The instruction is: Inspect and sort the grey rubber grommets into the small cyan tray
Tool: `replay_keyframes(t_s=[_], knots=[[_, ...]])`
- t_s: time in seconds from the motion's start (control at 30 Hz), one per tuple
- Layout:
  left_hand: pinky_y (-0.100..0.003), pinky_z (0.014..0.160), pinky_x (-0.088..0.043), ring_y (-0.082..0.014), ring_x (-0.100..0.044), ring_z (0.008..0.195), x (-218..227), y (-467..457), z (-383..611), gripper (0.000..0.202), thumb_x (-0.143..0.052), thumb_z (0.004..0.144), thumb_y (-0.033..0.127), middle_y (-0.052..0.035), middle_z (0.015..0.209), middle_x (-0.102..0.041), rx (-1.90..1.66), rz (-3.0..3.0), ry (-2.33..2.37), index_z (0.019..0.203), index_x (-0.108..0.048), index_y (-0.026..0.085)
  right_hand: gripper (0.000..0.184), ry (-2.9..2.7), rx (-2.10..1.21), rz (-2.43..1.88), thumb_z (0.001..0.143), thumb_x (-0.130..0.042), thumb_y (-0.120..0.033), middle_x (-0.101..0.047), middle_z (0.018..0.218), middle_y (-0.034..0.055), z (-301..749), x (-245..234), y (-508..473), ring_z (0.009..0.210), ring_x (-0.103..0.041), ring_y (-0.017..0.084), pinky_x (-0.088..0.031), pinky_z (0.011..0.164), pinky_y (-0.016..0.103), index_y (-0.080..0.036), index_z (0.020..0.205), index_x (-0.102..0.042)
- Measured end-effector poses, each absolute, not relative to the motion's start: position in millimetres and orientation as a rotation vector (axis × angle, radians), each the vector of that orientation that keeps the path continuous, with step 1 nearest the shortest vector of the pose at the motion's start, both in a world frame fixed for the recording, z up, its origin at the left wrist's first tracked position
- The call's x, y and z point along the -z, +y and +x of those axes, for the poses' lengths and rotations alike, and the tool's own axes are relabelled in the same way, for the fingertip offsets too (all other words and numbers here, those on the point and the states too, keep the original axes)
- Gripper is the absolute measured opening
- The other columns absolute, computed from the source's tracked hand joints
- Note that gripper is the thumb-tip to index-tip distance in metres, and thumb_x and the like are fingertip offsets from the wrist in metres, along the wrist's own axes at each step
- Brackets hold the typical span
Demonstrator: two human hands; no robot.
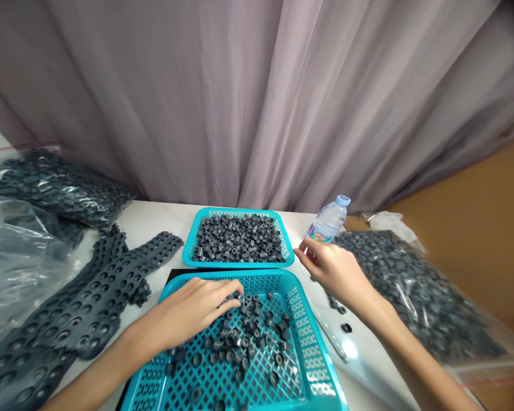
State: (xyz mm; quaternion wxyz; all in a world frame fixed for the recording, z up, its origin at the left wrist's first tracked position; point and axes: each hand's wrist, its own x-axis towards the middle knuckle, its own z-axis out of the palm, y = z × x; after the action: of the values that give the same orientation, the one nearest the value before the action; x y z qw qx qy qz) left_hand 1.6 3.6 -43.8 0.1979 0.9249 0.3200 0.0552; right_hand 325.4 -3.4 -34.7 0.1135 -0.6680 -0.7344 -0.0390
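My left hand (201, 302) reaches over the left side of the near turquoise basket (319, 348). Its fingers are curved, with a gap between thumb and forefinger, close to a loose heap of small black cylindrical pieces (248, 328); whether a fingertip touches one is unclear. My right hand (329, 265) hovers over the table, right of the far turquoise basket (286, 242) and in front of a water bottle (330, 218). The right fingers are loosely bent with thumb and forefinger apart, and nothing shows between them. Black pieces with centre holes fill the far basket.
Black dimpled rubber strips (98, 297) lie at left, beside a clear bag of black parts (60, 182). Another filled bag (406, 279) rests at right near a cardboard surface (475, 211). A thin clear stick (332, 337) and loose pieces (346, 328) lie beside the near basket.
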Motion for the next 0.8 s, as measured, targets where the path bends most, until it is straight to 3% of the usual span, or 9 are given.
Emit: replay_keyframes(t_s=[0.3,0.5,0.67,0.8], knots=[[-0.033,0.083,-0.052,-0.0275,-0.076,0.098,59.1,2.9,-4.8,0.033,-0.046,0.108,0.047,-0.0037,0.101,-0.08,-0.295,2.412,0.866,0.117,-0.072,0.029,0.031,-2.178,0.131,-1.931,0.109,-0.047,-0.044,-0.076,0.08,0.0028,325.0,36.7,-3.9,0.067,-0.072,0.022,-0.03,0.057,0.028,-0.023,0.095,-0.064],[-0.032,0.083,-0.049,-0.0271,-0.073,0.097,45.3,6.6,-6.4,0.031,-0.052,0.104,0.054,-0.0012,0.098,-0.078,-0.291,2.211,0.91,0.114,-0.072,0.033,0.029,-2.182,0.125,-1.923,0.108,-0.049,-0.043,-0.075,0.079,0.0027,325.7,38.5,-3.5,0.067,-0.072,0.022,-0.03,0.057,0.028,-0.023,0.095,-0.065],[-0.028,0.076,-0.042,-0.0187,-0.058,0.078,31.3,6.4,-0.3,0.035,-0.048,0.104,0.06,0.0044,0.078,-0.057,-0.292,2.01,1.005,0.103,-0.064,0.029,0.03,-2.198,0.109,-1.868,0.109,-0.049,-0.04,-0.075,0.08,0.0033,321.7,37.2,-4.7,0.068,-0.071,0.021,-0.034,0.058,0.029,-0.022,0.093,-0.065],[-0.025,0.067,-0.036,-0.0134,-0.041,0.069,35.8,5.7,6.5,0.039,-0.051,0.103,0.062,0.007,0.076,-0.041,-0.407,1.683,0.893,0.094,-0.052,0.024,0.03,-2.192,-0.113,-1.58,0.111,-0.046,-0.037,-0.072,0.084,0.0037,303.8,27.5,-15.6,0.075,-0.069,0.02,-0.043,0.067,0.029,-0.021,0.094,-0.065]])
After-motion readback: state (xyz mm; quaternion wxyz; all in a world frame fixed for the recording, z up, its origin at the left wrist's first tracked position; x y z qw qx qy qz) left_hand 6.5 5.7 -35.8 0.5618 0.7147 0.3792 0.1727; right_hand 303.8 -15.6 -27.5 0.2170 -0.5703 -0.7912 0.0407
